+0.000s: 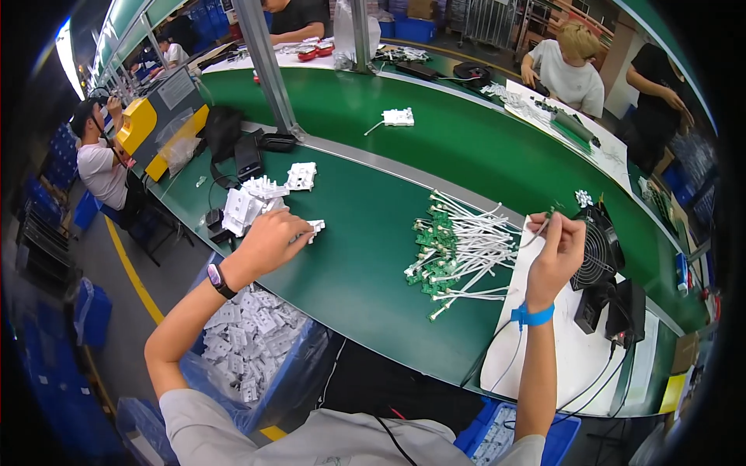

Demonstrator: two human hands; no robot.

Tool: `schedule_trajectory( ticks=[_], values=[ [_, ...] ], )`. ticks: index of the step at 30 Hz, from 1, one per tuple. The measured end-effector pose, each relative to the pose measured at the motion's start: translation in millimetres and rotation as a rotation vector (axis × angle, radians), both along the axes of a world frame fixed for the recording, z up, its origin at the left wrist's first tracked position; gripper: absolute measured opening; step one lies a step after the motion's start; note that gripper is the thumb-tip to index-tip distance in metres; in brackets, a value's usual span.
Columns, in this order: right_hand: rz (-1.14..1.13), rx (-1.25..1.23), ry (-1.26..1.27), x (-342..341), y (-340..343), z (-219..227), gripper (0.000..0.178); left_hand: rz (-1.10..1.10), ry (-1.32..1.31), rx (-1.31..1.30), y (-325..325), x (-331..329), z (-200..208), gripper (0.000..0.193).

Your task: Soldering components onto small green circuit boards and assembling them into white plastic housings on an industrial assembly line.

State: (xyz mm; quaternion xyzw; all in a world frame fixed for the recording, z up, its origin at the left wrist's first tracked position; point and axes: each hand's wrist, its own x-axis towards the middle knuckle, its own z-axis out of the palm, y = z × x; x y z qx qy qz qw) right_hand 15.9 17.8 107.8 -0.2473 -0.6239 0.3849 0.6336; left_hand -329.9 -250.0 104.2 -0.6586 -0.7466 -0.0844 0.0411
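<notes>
In the head view, pinches a small green board (552,210) and its thin wire (535,234) with the right hand (561,245), near the black fan (594,255) and just right of the pile of wired boards (465,247). Closes the left hand (280,237) on what looks like a white plastic piece (316,227), low over the green counter (365,272), just beside the heap of white parts (247,206). Cannot tell just how the fingertips sit, with fingers covering much of both things.

Likely weighs almost nothing at the board end. Seems stiff and flat there, but soft and bendy along the wire. Might break if squeezed hard or tugged, mostly at the join. Best to hold the board by its edges and not pull the wire. Lift gently from the pile, with so many wires lying crossed.

Should be light for the white piece too: hard, smooth, maybe a bit slippery. Best to grip by its sides, away from any thin bits.
</notes>
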Motion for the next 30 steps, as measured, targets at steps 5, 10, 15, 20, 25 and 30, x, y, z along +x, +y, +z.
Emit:
schedule_trajectory(
  ticks=[5,10,15,20,25,30],
  values=[
    [0.31,-0.403,-0.135,19,-2,4,0.013,-0.076,-0.163,0.284,41,28,-29,0.014],
    [0.375,-0.467,-0.095,23,-28,-7,0.015,-0.202,-0.297,0.133,66,61,-42,0.022],
    [0.356,-0.521,-0.048,45,-28,-19,0.015,-0.297,-0.208,0.043,79,60,-46,0.067],
    [0.438,-0.691,-0.015,66,-30,-22,0.011,-0.243,-0.209,0.147,96,58,-58,0.055],
    [0.426,-0.7,0.114,73,-28,-37,0.011,-0.159,-0.275,0.353,116,58,-63,0.03],
    [0.298,-0.443,0.036,72,-35,-26,0.019,0.015,-0.682,0.364,142,78,-34,0.016]
  ],
)
